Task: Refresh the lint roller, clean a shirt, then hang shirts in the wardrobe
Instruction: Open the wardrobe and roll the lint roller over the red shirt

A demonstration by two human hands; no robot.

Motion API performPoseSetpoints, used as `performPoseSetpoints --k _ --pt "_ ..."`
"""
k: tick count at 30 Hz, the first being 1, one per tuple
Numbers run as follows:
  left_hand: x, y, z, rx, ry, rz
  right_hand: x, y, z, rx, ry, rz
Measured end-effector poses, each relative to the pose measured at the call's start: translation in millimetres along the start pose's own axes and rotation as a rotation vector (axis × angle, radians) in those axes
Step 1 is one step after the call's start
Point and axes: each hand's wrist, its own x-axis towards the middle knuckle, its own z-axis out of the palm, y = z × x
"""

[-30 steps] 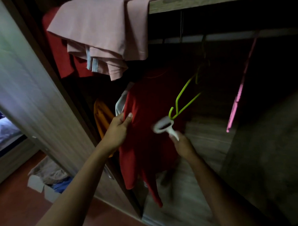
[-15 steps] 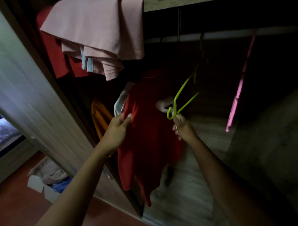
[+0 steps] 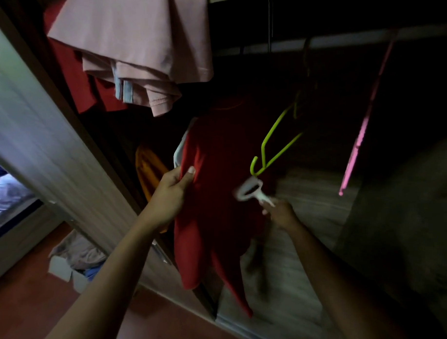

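A red shirt [image 3: 218, 195] hangs inside the dark wardrobe. My left hand [image 3: 171, 194] pinches its left edge and holds the cloth taut. My right hand [image 3: 279, 213] grips the handle of a white lint roller [image 3: 251, 192], whose head lies against the shirt's front, blurred by motion. A green hanger [image 3: 272, 147] dangles just above the roller head, and a pink hanger [image 3: 360, 136] hangs to the right from the rail [image 3: 352, 39].
A pink shirt [image 3: 137, 45] is draped over the wardrobe's top shelf, with red cloth behind it. An orange garment [image 3: 147, 167] hangs left of the red shirt. The wardrobe door [image 3: 38, 130] stands at left. A box of clothes [image 3: 76, 260] sits on the floor.
My right hand has brought the lint roller down the red shirt from up near the green hanger's hook. My left hand keeps its hold on the shirt's edge.
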Motion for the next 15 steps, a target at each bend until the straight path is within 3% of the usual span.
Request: performPoseSetpoints --k 8,15 --pt "-1.3 1.8 2.9 0.008 -0.007 -0.008 49.6 -109.3 -33.1 0.256 0.21 -0.24" --pt "-4.8 6.0 -0.3 0.017 0.0 0.005 60.5 -50.2 -9.3 0.11 0.067 -0.108"
